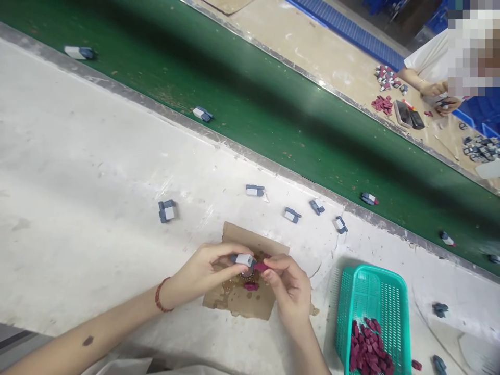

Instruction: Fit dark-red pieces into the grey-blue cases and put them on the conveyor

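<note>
My left hand (219, 265) pinches a small grey and dark blue plastic part (244, 259) between thumb and fingers. In my right hand (287, 284) a small dark red piece (261, 266) is held by thumb and forefinger, its tip at the end of the grey part; whether it sits inside cannot be made out. Both hands are above a stained piece of cardboard (253, 305) on the white table. Another dark red piece (250, 286) lies on the cardboard, beside a small round object partly hidden under the held part.
A green basket (404, 312) holding many dark red pieces (369, 349) stands right. Several grey-blue parts, one here (167, 211), lie on the table. Beyond runs a green conveyor belt (242, 104) carrying similar parts. Across it, a co-worker's hands (439, 96) handle a part.
</note>
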A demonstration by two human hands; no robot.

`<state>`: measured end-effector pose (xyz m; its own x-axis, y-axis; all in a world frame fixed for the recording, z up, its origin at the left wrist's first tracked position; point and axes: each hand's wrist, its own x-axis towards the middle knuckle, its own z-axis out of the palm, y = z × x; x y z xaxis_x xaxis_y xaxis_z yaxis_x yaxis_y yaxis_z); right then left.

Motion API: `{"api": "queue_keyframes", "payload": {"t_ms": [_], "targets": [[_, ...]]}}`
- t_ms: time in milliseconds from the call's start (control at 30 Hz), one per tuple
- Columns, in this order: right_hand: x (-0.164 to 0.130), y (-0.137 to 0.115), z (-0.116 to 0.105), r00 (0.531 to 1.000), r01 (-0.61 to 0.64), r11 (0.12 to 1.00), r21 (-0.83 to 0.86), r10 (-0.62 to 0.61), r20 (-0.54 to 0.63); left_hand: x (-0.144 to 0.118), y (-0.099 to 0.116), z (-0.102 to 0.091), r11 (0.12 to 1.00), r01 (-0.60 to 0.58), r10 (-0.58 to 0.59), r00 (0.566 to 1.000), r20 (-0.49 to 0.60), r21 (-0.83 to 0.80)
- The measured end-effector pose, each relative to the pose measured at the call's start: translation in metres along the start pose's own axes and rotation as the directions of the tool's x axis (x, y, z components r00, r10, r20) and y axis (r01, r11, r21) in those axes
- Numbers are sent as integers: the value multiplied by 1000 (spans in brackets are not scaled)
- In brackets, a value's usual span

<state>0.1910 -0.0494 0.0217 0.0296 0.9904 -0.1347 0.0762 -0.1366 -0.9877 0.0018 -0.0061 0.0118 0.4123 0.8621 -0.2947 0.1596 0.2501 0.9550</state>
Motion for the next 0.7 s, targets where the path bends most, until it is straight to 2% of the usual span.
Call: {"api": "queue_keyframes", "payload": {"t_ms": [300,400,700], "targets": [[4,2,7,998,44,997,-68,-40,57,-4,0,0,990,-114,111,993,34,89],[4,2,8,994,80,990,-116,-71,83,-3,0,2,975,-162,161,987,15,154],[-2,-16,-2,982,121,963,-240,-82,169,-6,0,0,926,-259,253,966,57,273]]}}
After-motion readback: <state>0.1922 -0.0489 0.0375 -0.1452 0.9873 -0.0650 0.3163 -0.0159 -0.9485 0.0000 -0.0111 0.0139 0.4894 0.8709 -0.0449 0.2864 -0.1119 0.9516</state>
